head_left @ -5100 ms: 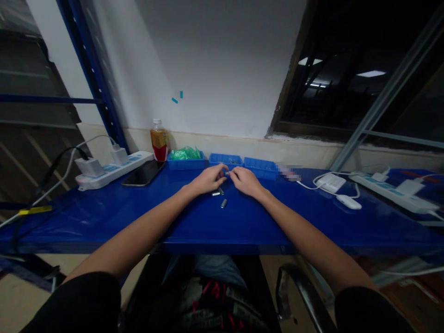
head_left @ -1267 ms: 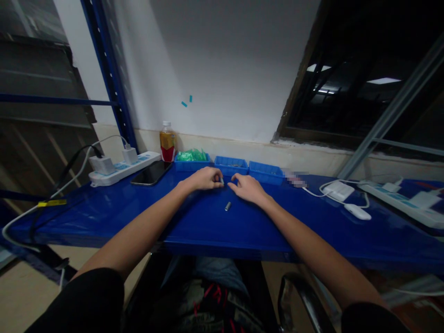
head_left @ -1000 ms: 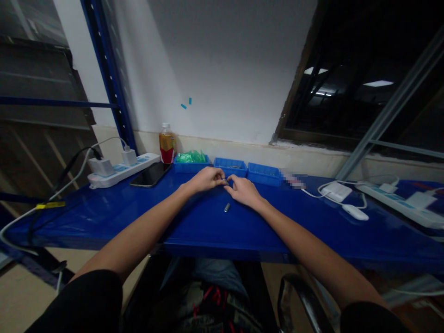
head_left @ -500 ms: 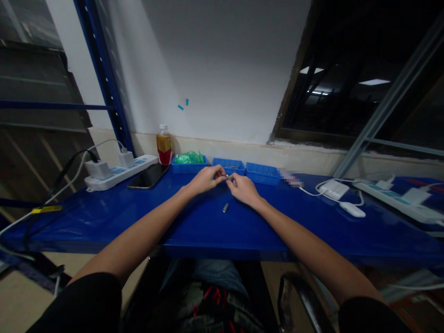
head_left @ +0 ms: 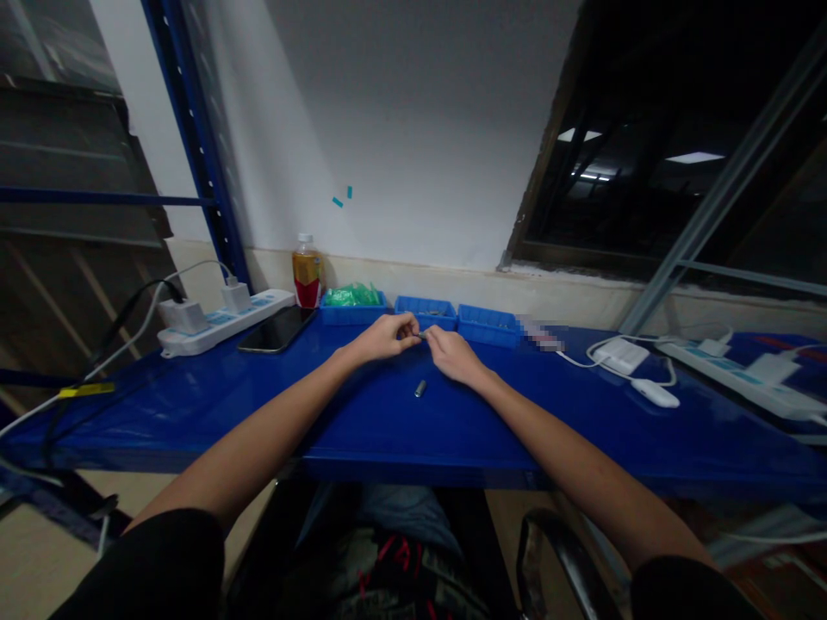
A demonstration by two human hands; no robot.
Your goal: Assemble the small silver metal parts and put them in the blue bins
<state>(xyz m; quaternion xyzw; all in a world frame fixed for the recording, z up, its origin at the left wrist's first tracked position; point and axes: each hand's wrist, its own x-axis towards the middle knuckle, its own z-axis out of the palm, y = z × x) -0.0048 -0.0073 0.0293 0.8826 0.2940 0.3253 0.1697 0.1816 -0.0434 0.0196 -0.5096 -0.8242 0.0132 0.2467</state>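
My left hand (head_left: 386,336) and my right hand (head_left: 451,354) meet over the blue table (head_left: 362,413), fingertips pinched together on a small metal part (head_left: 420,335) between them. A short silver cylinder (head_left: 419,388) lies loose on the table just in front of my hands. Behind them stands a row of three small blue bins (head_left: 427,307); the left one holds green pieces (head_left: 349,295).
A drink bottle (head_left: 305,276), a dark phone (head_left: 276,328) and a white power strip (head_left: 216,312) with plugged chargers sit at the left. White adapters with a cable (head_left: 624,355) and another power strip (head_left: 743,372) lie at the right. A chair edge (head_left: 556,551) is below.
Since a second ago my hands have stayed close together, working the small part between the fingertips. One of two loose cylinders seen five seconds ago is no longer on the table.
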